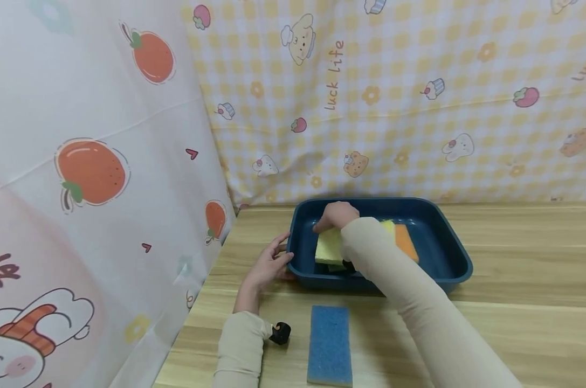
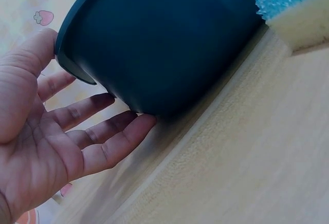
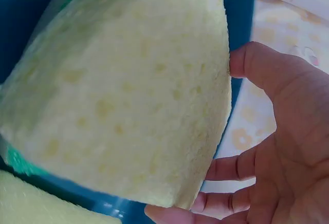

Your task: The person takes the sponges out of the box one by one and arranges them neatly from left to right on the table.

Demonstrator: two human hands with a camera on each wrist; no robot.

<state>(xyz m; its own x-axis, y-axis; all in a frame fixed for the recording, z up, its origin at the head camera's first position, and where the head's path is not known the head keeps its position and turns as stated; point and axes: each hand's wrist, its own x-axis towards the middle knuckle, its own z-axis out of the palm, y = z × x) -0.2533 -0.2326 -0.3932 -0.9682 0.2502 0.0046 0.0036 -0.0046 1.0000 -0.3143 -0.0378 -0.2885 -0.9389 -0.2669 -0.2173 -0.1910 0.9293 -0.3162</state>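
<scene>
A dark blue rectangular plastic basin stands on the wooden table. My right hand reaches into its left part and pinches a pale yellow sponge by its edges, thumb on one side and fingers on the other. Under that sponge a bit of green shows. Against the basin's left outer wall rests my left hand; its thumb touches the rim and its spread fingertips touch the wall. An orange sponge lies in the basin beside another yellow piece, partly hidden by my right sleeve.
A blue-topped sponge with a pale underside lies on the table in front of the basin. Behind the basin hangs a yellow checked cloth, and a white printed cloth hangs at the left. A black wrist device sits by my left sleeve.
</scene>
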